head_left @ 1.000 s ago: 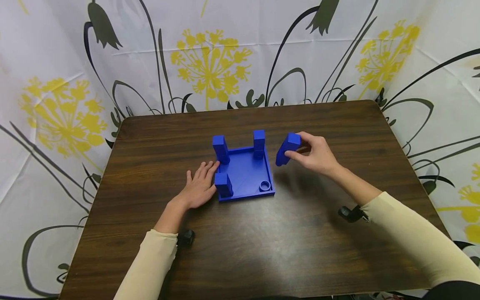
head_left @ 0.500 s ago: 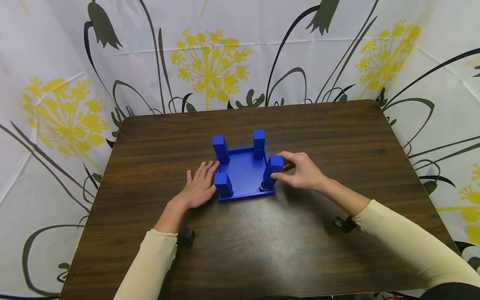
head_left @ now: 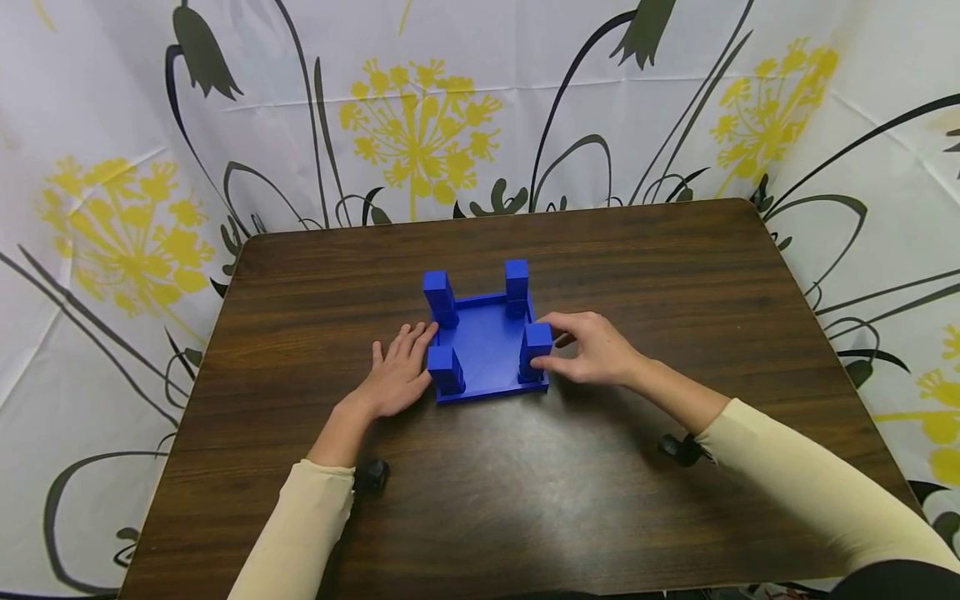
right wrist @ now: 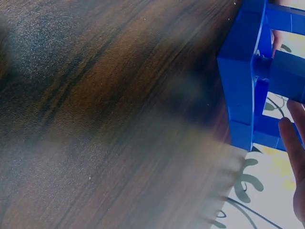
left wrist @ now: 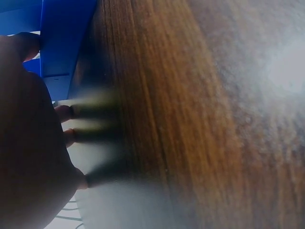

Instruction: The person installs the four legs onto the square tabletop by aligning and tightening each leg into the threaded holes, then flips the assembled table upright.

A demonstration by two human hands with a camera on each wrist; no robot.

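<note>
A square blue tray (head_left: pixel 487 350) with a low rim lies on the table, a blue block-shaped leg standing at each corner. My right hand (head_left: pixel 596 348) pinches the near-right leg (head_left: pixel 536 350) between thumb and fingers; it stands upright over that corner's round socket, which it hides. In the right wrist view this leg (right wrist: pixel 288 76) meets the tray's corner, with fingertips against it. My left hand (head_left: pixel 397 375) lies flat on the table, fingers spread, touching the tray's left side beside the near-left leg (head_left: pixel 446 369). The far-left leg (head_left: pixel 439 296) and far-right leg (head_left: pixel 517 287) stand upright.
The brown wood-grain table (head_left: pixel 600 500) extends around the tray on all sides. Behind it hangs a white curtain (head_left: pixel 480 108) printed with yellow and grey flowers. A black wrist camera (head_left: pixel 678 450) sits under the right forearm, and another (head_left: pixel 372 476) by the left.
My right hand has carried the tilted leg from right of the tray leftward and down onto the near-right corner, where it now stands upright. The left hand has stayed in place.
</note>
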